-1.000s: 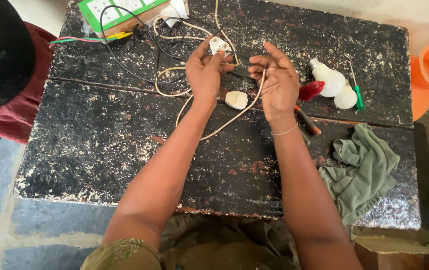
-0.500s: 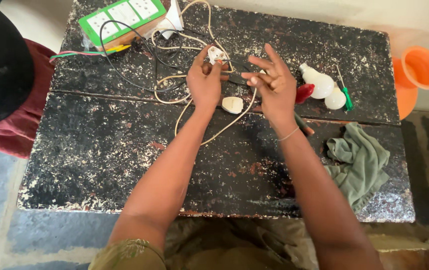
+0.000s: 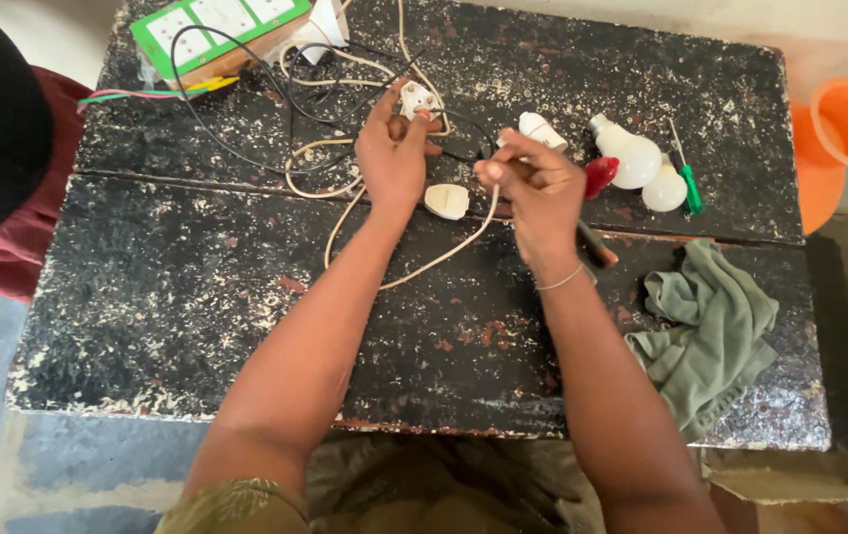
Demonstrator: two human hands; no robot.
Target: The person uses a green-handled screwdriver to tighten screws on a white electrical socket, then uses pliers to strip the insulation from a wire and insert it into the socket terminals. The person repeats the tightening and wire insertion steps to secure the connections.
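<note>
Change: Both hands sit lower against the table than half a second ago, and the right hand, then spread open, has closed around the cream cord.
Left hand (image 3: 396,148): fingers (image 3: 391,103) pinch a small white plug part (image 3: 416,98) at their tips, thumb and forefinger pressed on it; the cream cord (image 3: 414,272) runs out from under the palm.
Right hand (image 3: 535,183): clenched, fingertips (image 3: 491,170) curled onto the cord where it rises from the table; a thin bracelet (image 3: 561,281) circles the wrist.
Cream cord: loops from the right fingertips down past the wrist side of both hands, then back up beneath the left palm to more coils beyond the left fingers.
White plug cover (image 3: 446,201): lies on the table between the two hands, just below the right fingertips, touching neither.
Black wire (image 3: 246,158): tangled beyond the left fingers, leading to a green-and-white switch board (image 3: 221,30) at the far edge.
Beyond the right knuckles: a white lamp holder (image 3: 540,129), two white bulbs (image 3: 631,158), a red piece (image 3: 600,174) and a green-handled screwdriver (image 3: 686,178).
By the right wrist: a dark-handled tool (image 3: 594,247), partly hidden by the hand, and a crumpled green cloth (image 3: 711,331).
Surface: a black, paint-chipped table (image 3: 196,326).
Edges: an orange plastic vessel (image 3: 839,138) off the table's right end; another person's dark head and red sleeve (image 3: 18,237) at left.
</note>
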